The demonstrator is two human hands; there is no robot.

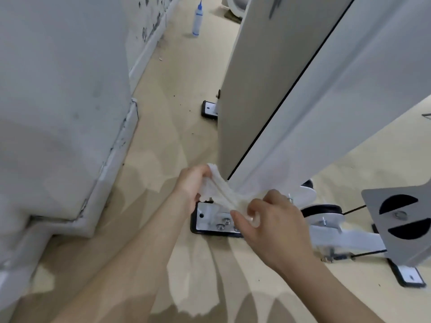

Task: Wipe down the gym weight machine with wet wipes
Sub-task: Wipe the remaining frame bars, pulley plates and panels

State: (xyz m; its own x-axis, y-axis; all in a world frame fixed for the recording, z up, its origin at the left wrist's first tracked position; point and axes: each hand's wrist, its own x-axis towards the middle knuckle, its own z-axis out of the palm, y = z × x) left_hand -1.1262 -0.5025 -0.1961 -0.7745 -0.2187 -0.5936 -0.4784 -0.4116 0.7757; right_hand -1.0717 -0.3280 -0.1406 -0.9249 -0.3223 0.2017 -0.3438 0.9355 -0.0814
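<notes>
Our two forearms come in from the bottom edge and meet low at the foot of the machine. Our left hand (193, 185) pinches the upper end of the wet wipe (221, 194), and our right hand (272, 220) pinches the lower end between thumb and fingers. The wipe is stretched like a twisted band between them, just in front of the bottom of the white upright post (303, 113) and above its foot plate (207, 217). We cannot tell if it already touches the post.

We think the first risk is tearing, because the wipe is pulled thin and the bolts (225, 221) on the plate could catch it. If one pinch slips, the wet end would fall on the dusty floor (177, 136) and bring dirt to the machine. Our right hand is also near the pulley (321, 210) and its cable (355, 210), where fingers or the wipe could snag.

For moving, the post has a long free side going upward. On the left, the wall (58, 89) leaves only a narrow strip of floor, so our left elbow has little room. On the right, the grey plate (401, 220) and the low frame limit the reach. A bottle (198, 18) stands far behind, well apart.
</notes>
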